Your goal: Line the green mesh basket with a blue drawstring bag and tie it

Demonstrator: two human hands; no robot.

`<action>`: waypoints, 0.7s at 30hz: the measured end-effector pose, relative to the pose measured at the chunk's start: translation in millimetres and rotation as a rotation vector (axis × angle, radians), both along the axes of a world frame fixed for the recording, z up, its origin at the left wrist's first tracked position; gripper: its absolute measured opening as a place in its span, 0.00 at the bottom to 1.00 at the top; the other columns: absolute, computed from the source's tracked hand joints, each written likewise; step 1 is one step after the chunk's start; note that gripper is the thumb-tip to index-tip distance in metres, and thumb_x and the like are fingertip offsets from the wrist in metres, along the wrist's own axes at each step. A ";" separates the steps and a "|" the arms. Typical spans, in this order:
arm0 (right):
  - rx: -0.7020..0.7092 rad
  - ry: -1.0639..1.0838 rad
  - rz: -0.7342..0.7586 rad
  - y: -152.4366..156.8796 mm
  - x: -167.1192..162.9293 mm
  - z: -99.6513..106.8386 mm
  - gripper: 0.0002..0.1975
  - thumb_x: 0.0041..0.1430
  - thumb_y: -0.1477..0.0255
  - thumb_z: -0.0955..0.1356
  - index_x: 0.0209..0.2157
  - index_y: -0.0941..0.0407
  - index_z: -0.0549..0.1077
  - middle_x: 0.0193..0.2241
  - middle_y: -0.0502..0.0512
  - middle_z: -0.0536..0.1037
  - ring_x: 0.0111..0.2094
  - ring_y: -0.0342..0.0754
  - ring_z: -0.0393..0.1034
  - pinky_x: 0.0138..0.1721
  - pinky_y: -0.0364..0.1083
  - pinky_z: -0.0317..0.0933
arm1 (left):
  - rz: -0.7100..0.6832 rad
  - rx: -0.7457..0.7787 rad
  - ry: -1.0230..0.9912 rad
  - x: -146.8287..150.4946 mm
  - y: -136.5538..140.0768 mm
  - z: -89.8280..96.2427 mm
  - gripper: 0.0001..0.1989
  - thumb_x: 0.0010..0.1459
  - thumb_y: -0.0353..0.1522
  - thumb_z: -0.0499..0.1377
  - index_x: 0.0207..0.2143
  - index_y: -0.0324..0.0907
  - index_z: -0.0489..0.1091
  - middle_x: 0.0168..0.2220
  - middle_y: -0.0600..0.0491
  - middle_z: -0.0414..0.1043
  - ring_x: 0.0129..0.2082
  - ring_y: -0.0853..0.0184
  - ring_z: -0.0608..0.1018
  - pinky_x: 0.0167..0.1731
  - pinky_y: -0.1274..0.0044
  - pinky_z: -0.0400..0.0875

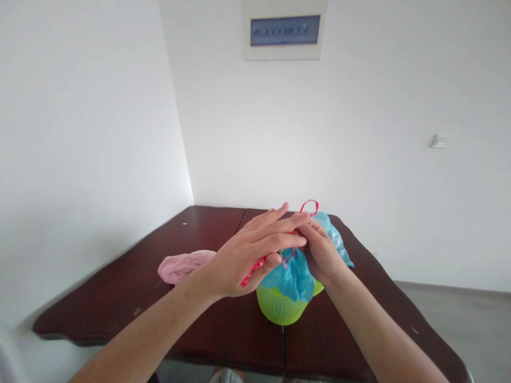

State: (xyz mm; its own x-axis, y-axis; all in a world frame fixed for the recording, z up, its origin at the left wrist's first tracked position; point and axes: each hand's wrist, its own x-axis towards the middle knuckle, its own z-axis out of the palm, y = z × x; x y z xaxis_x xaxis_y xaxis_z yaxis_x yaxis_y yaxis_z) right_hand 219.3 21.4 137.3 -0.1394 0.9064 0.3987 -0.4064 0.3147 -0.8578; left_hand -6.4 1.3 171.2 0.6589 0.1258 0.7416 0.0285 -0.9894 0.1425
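Observation:
A blue plastic drawstring bag (pixel 293 276) sits gathered in the mouth of a green perforated basket (pixel 281 308). Above it, my left hand (pixel 255 244) reaches across with long, straight fingers. A red drawstring (pixel 255 268) runs between its thumb and palm, the tail poking out near the wrist. My right hand (pixel 321 247) has curled fingers at the drawstring beside the bag's gathered top, meeting the left fingertips. A thin red loop (pixel 309 202) rises above both hands. More blue plastic (pixel 333 234) shows behind the right hand. What lies inside the bag is hidden.
The dark wooden table (pixel 223 340) has wavy edges and a seam down its middle. A folded pink cloth (pixel 183 266) lies left of the basket. White walls stand behind and to the left, with a panel box (pixel 285 31) and a switch (pixel 441 141).

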 end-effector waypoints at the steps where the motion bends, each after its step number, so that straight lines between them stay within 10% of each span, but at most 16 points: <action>1: -0.047 0.084 -0.028 6.9 4.4 0.3 0.30 0.59 0.45 0.86 0.29 0.52 0.74 0.22 0.42 0.61 0.22 0.40 0.50 0.23 0.42 0.51 | -0.016 -0.014 -0.065 -2.5 -1.3 -9.8 0.26 0.90 0.47 0.45 0.62 0.48 0.80 0.67 0.44 0.86 0.79 0.54 0.76 0.85 0.54 0.59; 4: -0.103 0.219 -0.159 27.1 21.5 -7.1 0.33 0.51 0.45 0.88 0.29 0.52 0.72 0.20 0.38 0.57 0.19 0.37 0.45 0.19 0.41 0.44 | 0.033 -0.168 -0.229 -9.9 -6.8 -46.2 0.28 0.91 0.47 0.44 0.43 0.46 0.76 0.33 0.53 0.84 0.41 0.62 0.89 0.71 0.61 0.76; 6: -0.107 0.169 -0.229 33.2 32.3 -16.1 0.35 0.51 0.40 0.87 0.29 0.51 0.70 0.19 0.38 0.57 0.17 0.37 0.44 0.19 0.42 0.41 | 0.236 -0.288 -0.208 -12.6 -7.5 -69.0 0.26 0.90 0.46 0.43 0.45 0.46 0.75 0.32 0.52 0.82 0.34 0.62 0.84 0.58 0.64 0.81; 11: 0.025 -0.600 -0.239 10.5 37.8 -33.4 0.29 0.71 0.38 0.74 0.39 0.52 0.80 0.25 0.49 0.75 0.23 0.45 0.64 0.26 0.45 0.58 | 0.748 -0.316 0.165 -8.2 5.8 -97.0 0.21 0.83 0.44 0.59 0.70 0.45 0.73 0.37 0.48 0.87 0.41 0.49 0.88 0.46 0.63 0.81; 15: 0.201 -1.156 -0.153 -5.7 22.7 -42.3 0.24 0.59 0.58 0.83 0.55 0.49 0.84 0.39 0.54 0.87 0.40 0.55 0.81 0.43 0.52 0.72 | 0.550 -0.322 0.176 -3.6 6.9 -101.1 0.11 0.80 0.36 0.62 0.59 0.48 0.80 0.54 0.46 0.89 0.54 0.50 0.89 0.57 0.62 0.82; 18: 0.199 -1.180 0.081 10.1 16.0 -40.8 0.02 0.64 0.68 0.75 0.38 0.51 0.83 0.33 0.52 0.86 0.34 0.53 0.82 0.38 0.49 0.72 | 0.425 -0.232 -0.017 -12.3 -0.2 -105.4 0.18 0.81 0.38 0.64 0.69 0.52 0.74 0.65 0.46 0.84 0.66 0.53 0.83 0.75 0.57 0.72; 21: 0.046 -0.854 -0.093 43.0 21.7 -16.9 0.09 0.69 0.62 0.71 0.39 0.52 0.82 0.25 0.50 0.81 0.22 0.50 0.77 0.25 0.47 0.70 | 0.565 -0.119 -0.219 -40.2 2.1 -123.9 0.28 0.79 0.40 0.67 0.75 0.52 0.67 0.68 0.44 0.80 0.70 0.50 0.80 0.82 0.50 0.62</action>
